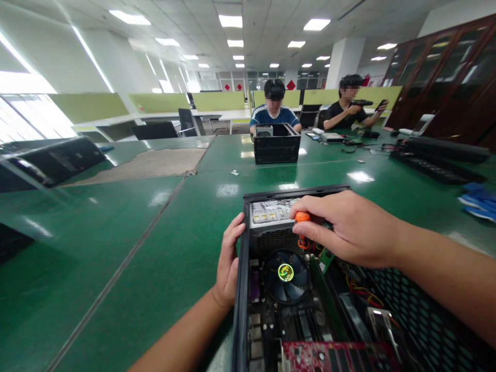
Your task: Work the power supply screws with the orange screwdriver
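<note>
Open computer case and orange-handled tool on a glossy green desk

The right hand reaches across the case from the right, its thumb and forefinger clamped on the smooth, rounded orange grip of the tool. The tool stands inside the far end of the case, just beyond the fan; a narrower orange part shows beneath the fingers, but its tip cannot be made out. The left hand lies along the outside of the left wall, its fingers lightly bent and near one another, fingertips touching the rim and closed around nothing.

The case is an oblong black frame with straight, raised edges. At its far end sits a power supply, its silvery face wrinkled and reflective above a dark perforated grille. Nearer lies the circular fan, with broad, curved dark blades and a shiny yellow-green disc at the hub. A flat red circuit board occupies the near end; thin red and yellow wires curl beside a mesh panel pierced with regular holes.

The desk mirrors the ceiling lights and bears a ragged-edged beige patch. Beyond, a second boxy black case stands before a person in a blue shirt; crumpled blue fabric lies at the right.
</note>
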The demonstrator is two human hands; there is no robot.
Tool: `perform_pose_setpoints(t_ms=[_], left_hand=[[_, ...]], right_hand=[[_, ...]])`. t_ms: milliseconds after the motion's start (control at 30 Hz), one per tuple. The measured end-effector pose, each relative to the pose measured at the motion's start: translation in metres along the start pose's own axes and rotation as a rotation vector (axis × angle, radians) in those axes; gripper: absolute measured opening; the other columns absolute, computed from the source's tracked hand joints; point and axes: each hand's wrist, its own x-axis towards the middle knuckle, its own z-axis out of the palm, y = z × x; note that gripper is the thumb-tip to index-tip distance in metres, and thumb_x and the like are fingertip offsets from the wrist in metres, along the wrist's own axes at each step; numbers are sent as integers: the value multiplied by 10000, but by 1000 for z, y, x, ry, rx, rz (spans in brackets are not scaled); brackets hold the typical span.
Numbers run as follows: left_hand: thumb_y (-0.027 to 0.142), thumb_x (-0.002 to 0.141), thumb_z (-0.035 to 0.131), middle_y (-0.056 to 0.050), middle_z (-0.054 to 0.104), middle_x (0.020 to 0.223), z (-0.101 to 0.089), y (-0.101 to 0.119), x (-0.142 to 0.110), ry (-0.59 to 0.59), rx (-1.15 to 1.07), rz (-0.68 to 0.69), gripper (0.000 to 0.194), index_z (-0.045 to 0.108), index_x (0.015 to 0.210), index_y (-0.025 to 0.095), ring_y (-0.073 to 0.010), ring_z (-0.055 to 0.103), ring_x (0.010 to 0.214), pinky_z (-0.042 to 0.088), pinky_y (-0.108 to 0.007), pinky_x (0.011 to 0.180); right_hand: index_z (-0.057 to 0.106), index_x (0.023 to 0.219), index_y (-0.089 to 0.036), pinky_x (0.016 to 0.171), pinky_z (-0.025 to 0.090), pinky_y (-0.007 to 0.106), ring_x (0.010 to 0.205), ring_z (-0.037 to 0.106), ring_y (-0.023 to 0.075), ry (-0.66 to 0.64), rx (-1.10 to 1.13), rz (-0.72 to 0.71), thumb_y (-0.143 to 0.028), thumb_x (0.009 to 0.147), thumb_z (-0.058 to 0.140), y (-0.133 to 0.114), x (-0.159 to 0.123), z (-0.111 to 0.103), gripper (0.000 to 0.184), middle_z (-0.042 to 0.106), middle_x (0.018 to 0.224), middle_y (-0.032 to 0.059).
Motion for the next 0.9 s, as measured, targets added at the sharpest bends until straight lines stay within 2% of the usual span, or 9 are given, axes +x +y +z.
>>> perform_pose_setpoints(t_ms=[67, 200, 400, 600, 700, 900], left_hand=[[524, 1287, 681, -148, 682, 1974, 0, 0, 0, -3, -9, -1, 593, 695, 1854, 352, -386, 664, 1862, 562, -633, 1534], [528, 1292, 678, -146, 671, 1983, 0, 1, -1, -8, -20, -9, 591, 691, 1858, 360, -385, 653, 1871, 545, -629, 1549], [568, 1293, 684, -159, 708, 1943, 1, 1, 0, 13, -13, -14, 573, 727, 1819, 344, -396, 676, 1850, 566, -625, 1531], [609, 1281, 704, -166, 705, 1944, -1, -4, -3, 29, -14, -16, 595, 735, 1811, 341, -412, 693, 1832, 583, -647, 1513], [581, 1281, 717, -159, 693, 1957, -2, -6, -5, 25, -34, -34, 583, 728, 1817, 350, -405, 671, 1854, 560, -636, 1538], [614, 1277, 719, -158, 687, 1961, -2, -7, -6, 22, -44, -40, 594, 730, 1812, 354, -408, 663, 1860, 549, -637, 1544]], right_hand=[[872, 1153, -243, 772, 476, 373, 793, 781, 252, -86, 9, 23, -484, 1245, 660, -2, 1, 0, 334, 932, 985, 83], [859, 1095, -263, 729, 458, 338, 712, 708, 197, -22, 133, 0, -477, 1252, 660, -2, 0, 2, 332, 880, 897, 16], [844, 1073, -263, 727, 451, 344, 708, 691, 198, 5, 120, 47, -502, 1233, 694, 1, 1, -1, 324, 888, 901, 24], [825, 1028, -255, 718, 421, 340, 686, 670, 204, -153, 99, 109, -467, 1174, 745, -10, 8, -8, 270, 834, 830, 25], [815, 1044, -243, 750, 439, 339, 728, 685, 210, -226, 150, 130, -462, 1182, 719, -16, 10, -13, 276, 835, 868, 37], [764, 1004, -249, 749, 418, 341, 716, 642, 202, -271, 210, 148, -458, 1191, 705, -18, 11, -13, 287, 780, 834, 12]])
